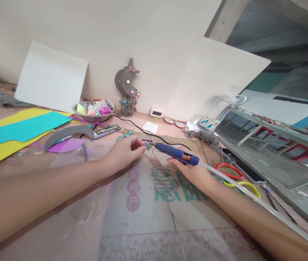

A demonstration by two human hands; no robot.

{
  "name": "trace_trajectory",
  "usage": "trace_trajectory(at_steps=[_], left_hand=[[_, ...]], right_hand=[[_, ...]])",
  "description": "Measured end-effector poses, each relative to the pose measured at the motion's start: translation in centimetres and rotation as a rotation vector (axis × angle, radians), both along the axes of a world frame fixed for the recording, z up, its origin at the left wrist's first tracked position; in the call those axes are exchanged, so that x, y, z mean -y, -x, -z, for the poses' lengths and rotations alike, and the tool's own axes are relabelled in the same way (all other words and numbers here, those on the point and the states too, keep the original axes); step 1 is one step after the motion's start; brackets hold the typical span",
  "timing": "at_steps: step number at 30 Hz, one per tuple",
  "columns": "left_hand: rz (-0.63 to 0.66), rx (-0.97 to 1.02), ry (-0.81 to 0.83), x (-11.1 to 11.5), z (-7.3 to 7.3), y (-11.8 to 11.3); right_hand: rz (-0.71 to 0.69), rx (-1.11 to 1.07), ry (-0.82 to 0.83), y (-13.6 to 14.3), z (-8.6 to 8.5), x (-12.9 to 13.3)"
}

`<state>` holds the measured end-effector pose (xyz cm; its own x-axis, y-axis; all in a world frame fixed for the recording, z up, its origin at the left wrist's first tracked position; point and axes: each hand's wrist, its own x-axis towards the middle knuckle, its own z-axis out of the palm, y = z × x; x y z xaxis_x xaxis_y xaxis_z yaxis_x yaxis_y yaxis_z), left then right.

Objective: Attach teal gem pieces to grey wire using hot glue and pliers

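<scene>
My right hand (188,168) is wrapped round a blue glue gun (174,151), with a long clear glue stick (234,183) sticking out of its back end. The gun's nozzle points left and meets a small teal piece (148,145). Pinched in the fingertips of my left hand (128,154) is that teal piece, its exact shape too small to make out. A thin grey cord (167,181) runs down from near it and lies in loose loops on the printed plastic sheet (143,221).
Red-handled and yellow-handled scissors (229,170), a phone (242,166) and a grey yarn bundle (208,140) lie at right. At left are teal foam sheets (26,128) and a grey felt crescent (68,134). A metal bowl (92,116) and a decorated moon (128,81) stand behind.
</scene>
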<state>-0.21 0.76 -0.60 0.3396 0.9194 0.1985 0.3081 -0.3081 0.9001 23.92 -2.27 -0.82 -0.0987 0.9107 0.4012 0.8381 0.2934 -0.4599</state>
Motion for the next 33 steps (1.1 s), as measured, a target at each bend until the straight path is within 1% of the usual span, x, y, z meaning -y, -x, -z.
trace_trajectory(at_steps=[9,16,19,24,30,33], left_hand=[[-0.011,0.022,-0.03,-0.15,0.23,0.24],[-0.015,0.019,-0.006,0.01,-0.12,0.19],[-0.02,0.018,0.016,0.08,-0.25,0.18],[-0.027,0.013,0.014,-0.07,-0.1,0.25],[-0.026,0.025,0.001,-0.24,0.1,0.27],[-0.031,0.032,0.017,-0.2,0.05,0.25]], right_hand=[[-0.01,-0.027,-0.001,0.0,0.09,-0.03],[0.02,-0.005,-0.007,0.02,-0.02,0.08],[0.007,-0.014,0.0,0.07,-0.04,0.08],[0.028,-0.007,-0.005,-0.21,0.3,-0.08],[-0.02,-0.068,0.018,-0.2,0.37,-0.17],[-0.048,-0.069,0.002,-0.25,0.44,-0.24]])
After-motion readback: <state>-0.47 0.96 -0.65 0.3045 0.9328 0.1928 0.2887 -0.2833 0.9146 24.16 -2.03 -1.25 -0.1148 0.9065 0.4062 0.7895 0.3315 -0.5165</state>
